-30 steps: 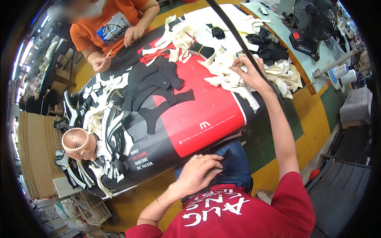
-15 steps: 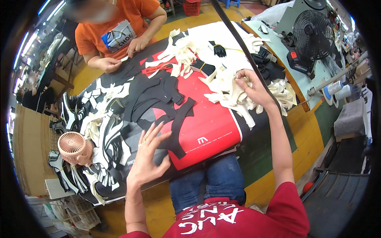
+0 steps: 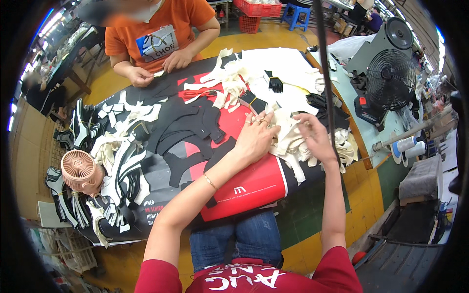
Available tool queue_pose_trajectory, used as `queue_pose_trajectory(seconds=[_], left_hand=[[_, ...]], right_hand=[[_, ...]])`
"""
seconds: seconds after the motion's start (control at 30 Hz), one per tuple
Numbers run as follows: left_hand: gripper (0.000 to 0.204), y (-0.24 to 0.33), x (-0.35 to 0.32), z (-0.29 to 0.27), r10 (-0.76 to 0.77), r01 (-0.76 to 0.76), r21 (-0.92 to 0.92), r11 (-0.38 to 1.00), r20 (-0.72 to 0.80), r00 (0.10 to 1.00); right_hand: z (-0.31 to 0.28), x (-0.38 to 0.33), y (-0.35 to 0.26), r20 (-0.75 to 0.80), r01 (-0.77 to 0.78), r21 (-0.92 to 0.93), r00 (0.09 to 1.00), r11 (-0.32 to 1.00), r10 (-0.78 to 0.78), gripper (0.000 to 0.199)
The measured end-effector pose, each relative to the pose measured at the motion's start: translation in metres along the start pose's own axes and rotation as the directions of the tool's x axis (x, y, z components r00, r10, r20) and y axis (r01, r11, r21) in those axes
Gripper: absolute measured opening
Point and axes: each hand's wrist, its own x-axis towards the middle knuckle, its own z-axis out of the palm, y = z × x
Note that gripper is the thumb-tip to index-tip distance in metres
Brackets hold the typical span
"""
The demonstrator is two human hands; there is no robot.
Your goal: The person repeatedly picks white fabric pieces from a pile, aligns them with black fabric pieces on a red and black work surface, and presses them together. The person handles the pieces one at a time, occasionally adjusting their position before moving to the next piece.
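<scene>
A loose pile of cream fabric strips (image 3: 293,157) lies at the right part of the table. My left hand (image 3: 254,139) reaches across to its left edge, fingers stretched out and slightly apart, tips touching the strips. On the pile's other side is my right hand (image 3: 316,140), its fingers apart and a little blurred; I see nothing held in it. Left of my left hand, flat black cut pieces (image 3: 188,124) overlap one another. One curved black piece (image 3: 222,151) is partly covered by my left forearm. Just beyond my left hand sits a tied black bundle (image 3: 254,101).
A person in orange (image 3: 163,36) handles a small pale piece across the table. Black-and-white strips and a pink fan (image 3: 80,168) stand at the left. A black fan (image 3: 391,80) and thread spools (image 3: 410,146) are at the right. A dark pole (image 3: 326,63) crosses the view.
My left hand has moved from above the black pieces, right and away from me, to the cream pile. My right hand has lowered toward me, and its fingers have spread. The view has shifted slightly.
</scene>
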Motion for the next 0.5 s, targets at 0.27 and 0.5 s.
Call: queue_pose_trajectory(seconds=[0.27,0.5], left_hand=[[0.036,0.005,-0.002,0.019,0.048,-0.034,0.174,0.984,-0.077,0.996],[0.063,0.017,-0.012,0.001,0.019,0.007,0.111,0.994,-0.229,0.973]], right_hand=[[-0.104,0.006,0.005,-0.386,0.367,0.906,0.921,0.211,0.052,0.023],[-0.145,-0.019,-0.035,-0.317,0.342,0.888,0.939,0.308,-0.131,0.028]])
